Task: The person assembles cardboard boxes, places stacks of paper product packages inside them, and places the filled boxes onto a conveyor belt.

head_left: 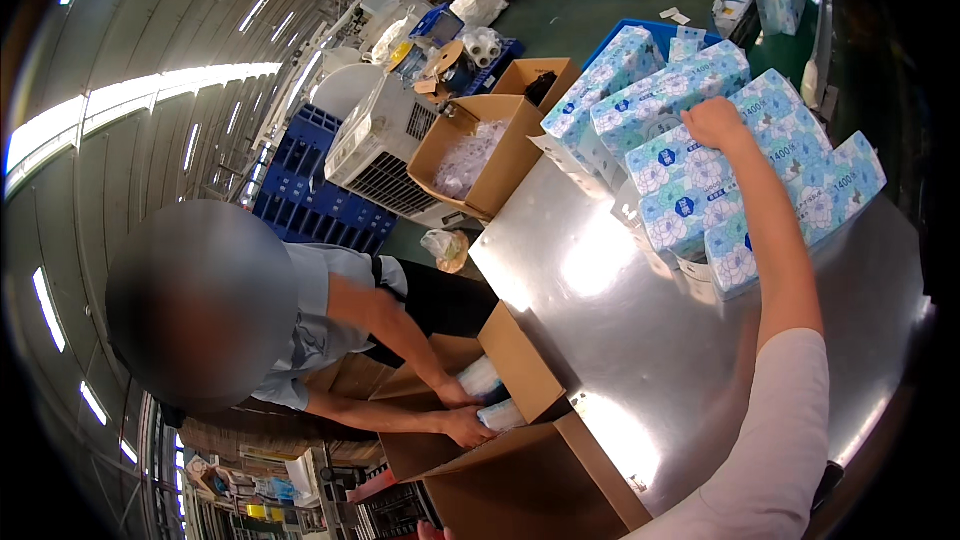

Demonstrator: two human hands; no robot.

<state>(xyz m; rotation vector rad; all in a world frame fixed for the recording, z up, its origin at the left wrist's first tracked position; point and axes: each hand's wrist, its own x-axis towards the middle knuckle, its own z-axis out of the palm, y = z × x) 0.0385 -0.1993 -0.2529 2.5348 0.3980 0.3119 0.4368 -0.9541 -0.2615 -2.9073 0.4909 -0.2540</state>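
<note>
My right hand (714, 124) is closed at the upper edge of a blue-and-white floral tissue pack (690, 162), its arm stretched across the metal table. Several similar packs lie close around it: one tissue pack (672, 90) just beyond, another bundle (845, 185) to the right. What the curled fingers pinch is partly hidden. At the bottom edge only a small bit of my left hand (432, 532) shows, beside an open cardboard box (510, 490); its fingers are mostly cut off. Across the box, a co-worker's hands (465, 425) hold wrapped packs (500, 415) inside it.
The shiny metal table (570, 310) lies between me and the packs. Beyond it stand a carton of clear plastic (470, 160), a white slatted machine (385, 145) and blue pallets (300, 175). A blue crate (655, 30) sits behind the packs.
</note>
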